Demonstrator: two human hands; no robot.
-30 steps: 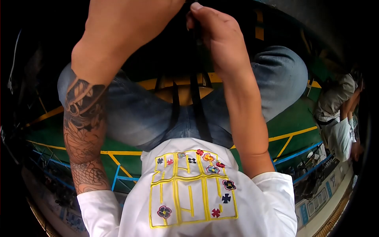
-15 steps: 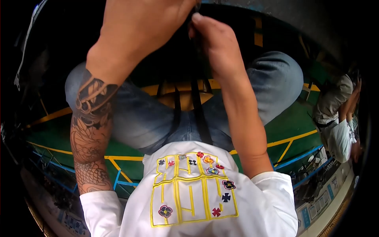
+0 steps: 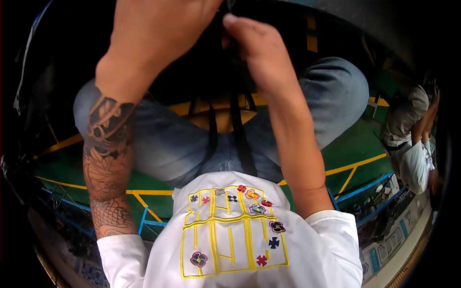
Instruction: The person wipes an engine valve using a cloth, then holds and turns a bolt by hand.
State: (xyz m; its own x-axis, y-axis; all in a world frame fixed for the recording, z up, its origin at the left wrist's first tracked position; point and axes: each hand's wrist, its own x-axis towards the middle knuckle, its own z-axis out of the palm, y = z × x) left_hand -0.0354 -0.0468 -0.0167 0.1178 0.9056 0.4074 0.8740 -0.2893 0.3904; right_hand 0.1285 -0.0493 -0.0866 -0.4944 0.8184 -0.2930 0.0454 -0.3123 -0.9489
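My left hand (image 3: 163, 33) reaches to the top edge of the head view, at the end of a tattooed forearm. Its back faces me, and its fingers lie beyond the frame. Close beside it on the right is my right hand (image 3: 261, 43), closed, with the thumb pressed to the curled fingers. A thin dark piece (image 3: 229, 6) shows at that thumb tip, too small and dark to name. Whether my left hand also grips it is hidden.
Below the hands are my jeans-clad knees (image 3: 336, 96), spread apart, with dark straps (image 3: 242, 144) between them. Yellow floor lines (image 3: 355, 165) cross the green floor (image 3: 355, 144). Another person (image 3: 408, 129) is at the far right. A dark grey surface (image 3: 355, 21) lies at the upper right.
Both hands have shifted slightly left and up in the view, staying close together. My right hand remains closed.
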